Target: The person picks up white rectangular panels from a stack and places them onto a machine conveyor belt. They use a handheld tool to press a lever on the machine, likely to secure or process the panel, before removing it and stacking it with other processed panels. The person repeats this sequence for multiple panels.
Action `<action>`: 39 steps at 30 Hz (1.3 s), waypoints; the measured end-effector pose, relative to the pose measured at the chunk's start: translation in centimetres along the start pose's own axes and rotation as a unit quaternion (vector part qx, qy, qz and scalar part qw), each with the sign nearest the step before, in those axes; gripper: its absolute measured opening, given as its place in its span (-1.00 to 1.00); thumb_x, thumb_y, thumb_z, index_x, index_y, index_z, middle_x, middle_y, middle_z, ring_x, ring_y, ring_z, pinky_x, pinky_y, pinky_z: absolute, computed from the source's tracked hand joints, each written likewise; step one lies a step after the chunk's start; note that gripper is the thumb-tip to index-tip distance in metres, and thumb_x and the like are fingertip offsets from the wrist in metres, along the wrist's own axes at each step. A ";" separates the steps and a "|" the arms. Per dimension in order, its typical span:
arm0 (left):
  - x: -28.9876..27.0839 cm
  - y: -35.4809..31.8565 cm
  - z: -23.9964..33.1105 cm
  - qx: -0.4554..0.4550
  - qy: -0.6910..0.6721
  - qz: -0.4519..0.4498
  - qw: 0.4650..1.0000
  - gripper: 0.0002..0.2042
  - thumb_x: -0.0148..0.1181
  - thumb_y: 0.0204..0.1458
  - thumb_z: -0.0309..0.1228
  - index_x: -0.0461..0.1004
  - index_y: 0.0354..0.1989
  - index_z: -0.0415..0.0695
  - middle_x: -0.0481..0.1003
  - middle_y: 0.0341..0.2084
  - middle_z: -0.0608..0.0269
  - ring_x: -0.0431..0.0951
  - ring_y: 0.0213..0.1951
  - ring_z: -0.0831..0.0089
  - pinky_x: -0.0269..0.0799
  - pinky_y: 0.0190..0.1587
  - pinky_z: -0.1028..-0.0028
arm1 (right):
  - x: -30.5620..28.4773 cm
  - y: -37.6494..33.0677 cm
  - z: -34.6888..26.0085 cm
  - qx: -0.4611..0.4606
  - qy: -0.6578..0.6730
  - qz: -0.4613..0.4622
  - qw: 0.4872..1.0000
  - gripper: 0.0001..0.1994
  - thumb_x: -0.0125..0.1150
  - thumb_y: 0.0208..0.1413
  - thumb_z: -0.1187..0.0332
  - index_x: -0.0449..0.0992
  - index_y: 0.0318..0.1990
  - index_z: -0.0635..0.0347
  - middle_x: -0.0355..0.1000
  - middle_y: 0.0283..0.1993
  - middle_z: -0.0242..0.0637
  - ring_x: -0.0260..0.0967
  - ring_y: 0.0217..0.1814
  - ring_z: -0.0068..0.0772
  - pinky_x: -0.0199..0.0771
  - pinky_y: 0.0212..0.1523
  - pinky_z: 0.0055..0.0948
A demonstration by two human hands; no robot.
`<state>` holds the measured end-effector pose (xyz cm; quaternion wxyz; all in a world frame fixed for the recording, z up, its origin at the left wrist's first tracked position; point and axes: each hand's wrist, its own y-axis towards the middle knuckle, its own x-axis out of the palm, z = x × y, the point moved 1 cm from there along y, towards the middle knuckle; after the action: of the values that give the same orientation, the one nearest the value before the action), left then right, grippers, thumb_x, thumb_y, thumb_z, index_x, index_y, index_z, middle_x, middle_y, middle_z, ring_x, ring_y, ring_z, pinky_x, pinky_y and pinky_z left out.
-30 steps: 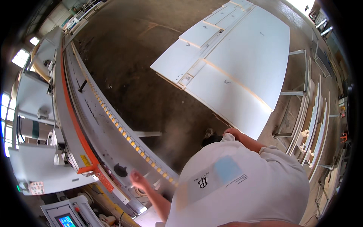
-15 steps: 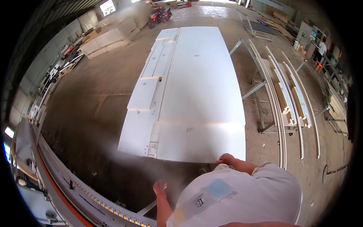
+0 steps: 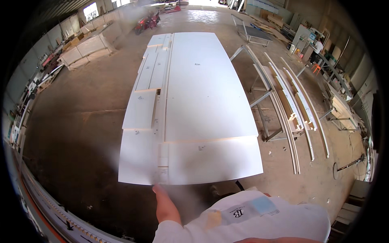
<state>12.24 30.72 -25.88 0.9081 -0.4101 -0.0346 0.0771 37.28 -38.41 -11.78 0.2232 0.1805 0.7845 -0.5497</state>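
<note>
A long stack of white panels (image 3: 202,105) spreads out in front of me, with narrower white boards laid along its left side. My left hand (image 3: 157,189) reaches up to the near edge, by a narrow strip (image 3: 163,172) set between wider pieces. Its fingers are foreshortened and hazy, so their grip and contact with the edge cannot be made out. One loose-looking white board (image 3: 139,109) lies raised on the left part of the stack. My right hand is hidden beyond my white shirt (image 3: 251,214); only a sliver of skin shows there.
Metal racks (image 3: 263,97) at the right carry long narrow strips (image 3: 287,133). A long machine bed (image 3: 40,210) curves along the lower left. Farther back stand a big pale stack (image 3: 87,50), a red motorbike (image 3: 148,23) and a person (image 3: 318,46) near an orange stool (image 3: 316,69).
My left hand has come up to the near edge of the panels. My right hand has left the near right corner and gone behind my shirt. The view has shifted.
</note>
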 end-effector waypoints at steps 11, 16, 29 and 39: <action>-0.8 3.4 -2.5 0.017 0.010 0.012 1.000 -0.83 0.26 0.09 -0.44 0.43 -0.50 -0.12 0.39 -0.71 0.28 0.30 -0.74 0.47 0.07 -0.73 0.46 | -0.1 -3.2 -10.7 -0.001 0.139 0.013 0.990 -0.77 0.22 0.09 0.12 0.66 -0.19 -0.06 0.60 -0.20 -0.27 0.54 -0.13 -0.28 0.49 -0.07 -0.24; -6.1 3.3 -2.3 -0.003 0.051 0.002 0.999 -0.87 0.18 0.13 -0.40 0.42 -0.44 -0.09 0.39 -0.63 0.29 0.32 -0.67 0.43 0.12 -0.67 0.41 | -1.2 -4.0 -16.9 0.032 0.276 -0.007 0.961 -0.75 0.09 0.21 0.24 0.64 -0.25 0.18 0.60 -0.19 -0.21 0.52 -0.12 -0.30 0.48 -0.04 -0.24; -9.3 -0.9 -1.9 -0.073 -0.073 -0.056 0.993 -0.80 0.18 0.22 -0.26 0.36 -0.38 -0.06 0.38 -0.55 0.37 0.36 -0.58 0.48 0.22 -0.59 0.43 | -0.2 -1.5 -18.3 0.002 0.187 -0.015 0.982 -0.71 0.13 0.18 0.17 0.62 -0.13 0.15 0.60 -0.16 -0.18 0.53 -0.08 -0.26 0.48 -0.02 -0.23; -1.1 -1.2 1.8 -0.090 -0.113 -0.149 0.978 -0.76 0.26 0.18 -0.23 0.38 -0.34 -0.10 0.44 -0.58 0.34 0.41 -0.63 0.49 0.24 -0.66 0.46 | 1.6 0.9 -11.3 -0.036 0.034 0.011 0.999 -0.60 0.26 0.04 -0.03 0.60 -0.01 -0.12 0.59 -0.09 -0.21 0.54 -0.05 -0.16 0.49 0.00 -0.24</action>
<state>11.10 31.05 -23.77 0.8588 -0.4694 -0.2047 -0.0162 34.74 -27.38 -10.00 0.2090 0.1996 0.8087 -0.5124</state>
